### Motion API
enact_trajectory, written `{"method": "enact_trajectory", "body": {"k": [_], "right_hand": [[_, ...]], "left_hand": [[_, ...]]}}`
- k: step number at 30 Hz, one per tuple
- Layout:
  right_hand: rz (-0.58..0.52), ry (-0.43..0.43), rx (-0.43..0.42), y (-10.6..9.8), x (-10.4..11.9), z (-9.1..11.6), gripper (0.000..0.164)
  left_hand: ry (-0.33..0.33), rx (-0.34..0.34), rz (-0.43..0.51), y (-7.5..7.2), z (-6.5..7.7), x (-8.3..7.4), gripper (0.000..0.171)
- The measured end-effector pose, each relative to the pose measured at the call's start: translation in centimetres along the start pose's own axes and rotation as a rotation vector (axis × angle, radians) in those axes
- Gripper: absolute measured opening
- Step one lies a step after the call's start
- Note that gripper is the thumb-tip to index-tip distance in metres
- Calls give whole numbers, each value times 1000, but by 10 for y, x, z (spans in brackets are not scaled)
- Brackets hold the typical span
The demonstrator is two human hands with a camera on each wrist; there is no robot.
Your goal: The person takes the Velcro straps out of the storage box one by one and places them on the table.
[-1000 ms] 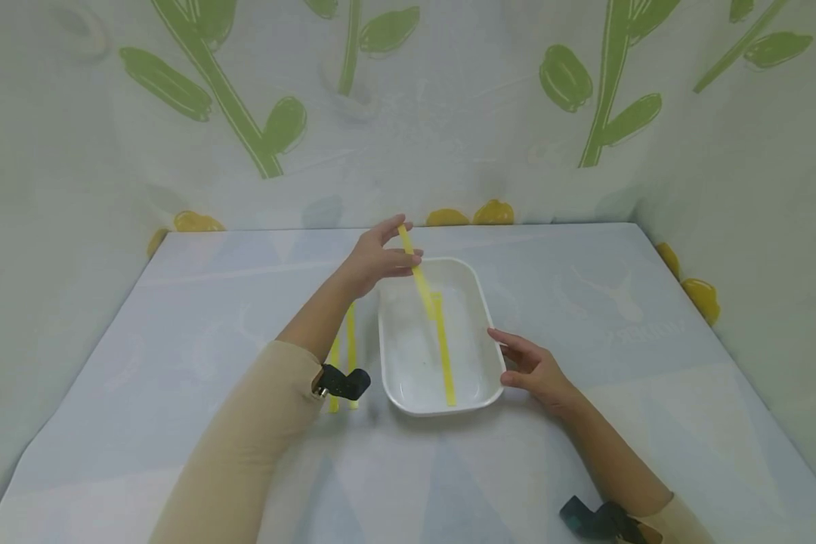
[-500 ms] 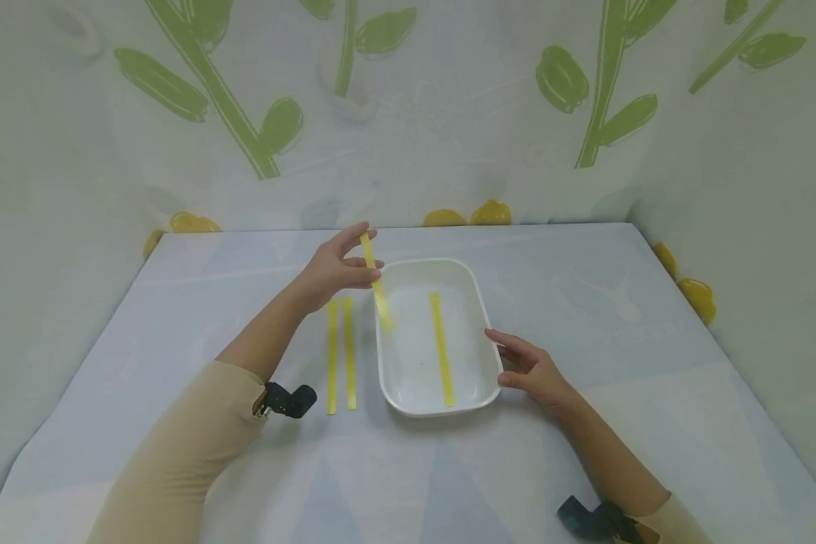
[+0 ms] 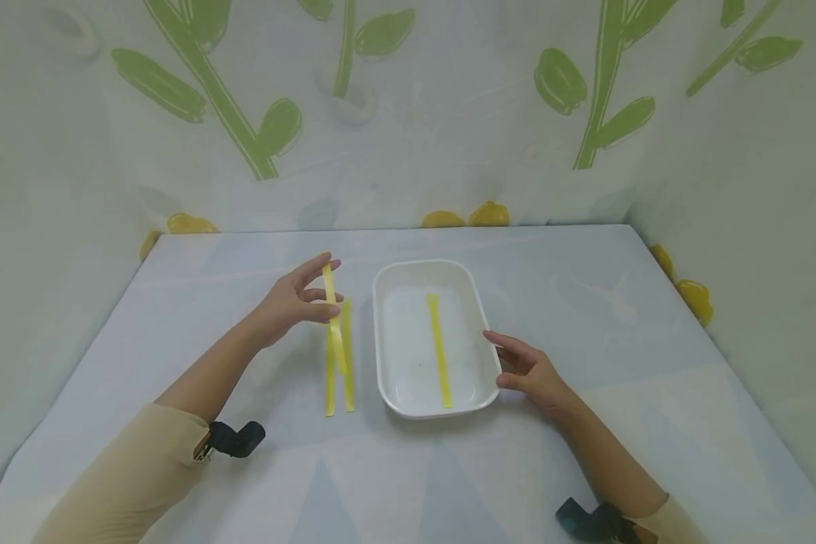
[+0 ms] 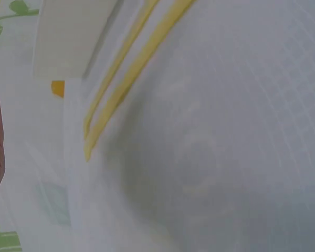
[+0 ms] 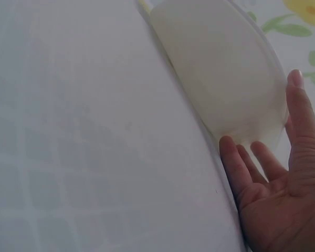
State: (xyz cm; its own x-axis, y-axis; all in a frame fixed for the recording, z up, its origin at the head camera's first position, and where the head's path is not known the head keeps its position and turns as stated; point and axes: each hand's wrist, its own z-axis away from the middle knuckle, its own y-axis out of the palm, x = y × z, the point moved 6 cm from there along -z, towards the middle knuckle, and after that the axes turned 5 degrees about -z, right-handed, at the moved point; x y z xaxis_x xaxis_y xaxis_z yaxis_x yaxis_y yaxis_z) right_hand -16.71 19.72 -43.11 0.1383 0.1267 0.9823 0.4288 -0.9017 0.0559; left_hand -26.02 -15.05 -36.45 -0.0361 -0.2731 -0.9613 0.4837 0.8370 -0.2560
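My left hand [image 3: 289,306] is above the table, left of a white rectangular basin [image 3: 387,400]. Thumb and fingers pinch a thin yellow strip [image 3: 338,347], which hangs at a slight tilt. Beneath it, two similar yellow strips [image 3: 350,370] lie side by side on the table; the left wrist view shows the pair of strips [image 4: 123,86] too. Another yellow strip [image 3: 440,351], slightly wider at its far end, lies lengthwise inside the basin. My right hand [image 3: 533,374] touches the basin's right side with relaxed fingers; in the right wrist view, fingertips [image 5: 228,147] rest against the outer wall.
A pale, patterned cloth covers the table [image 3: 585,317]. Behind it and at both sides hang white curtains [image 3: 449,113] printed with green leaves and yellow shapes. Black wrist cameras [image 3: 238,440] sit on both forearms.
My left hand has moved from over the basin to the left and nearer, carrying the yellow strip out over the pair on the table. The right hand stays at the basin's side.
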Motion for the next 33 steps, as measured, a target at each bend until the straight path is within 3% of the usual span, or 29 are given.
{"method": "enact_trajectory", "body": {"k": [5,12,24,33], "right_hand": [[2,-6,4,-1,0,0,59],[-19,-40,33,1,2,0,61],[-40,-55,37,1,2,0,62],[-33,-42,26,-1,0,0,61]], "left_hand": [[-54,-46,-62,-10,16,18,92],[-78,-21,-166,-11,36,40,93],[-167,-31,-481,-5,33,68,99],[-92,-47,-596,-6,34,69,99]]}}
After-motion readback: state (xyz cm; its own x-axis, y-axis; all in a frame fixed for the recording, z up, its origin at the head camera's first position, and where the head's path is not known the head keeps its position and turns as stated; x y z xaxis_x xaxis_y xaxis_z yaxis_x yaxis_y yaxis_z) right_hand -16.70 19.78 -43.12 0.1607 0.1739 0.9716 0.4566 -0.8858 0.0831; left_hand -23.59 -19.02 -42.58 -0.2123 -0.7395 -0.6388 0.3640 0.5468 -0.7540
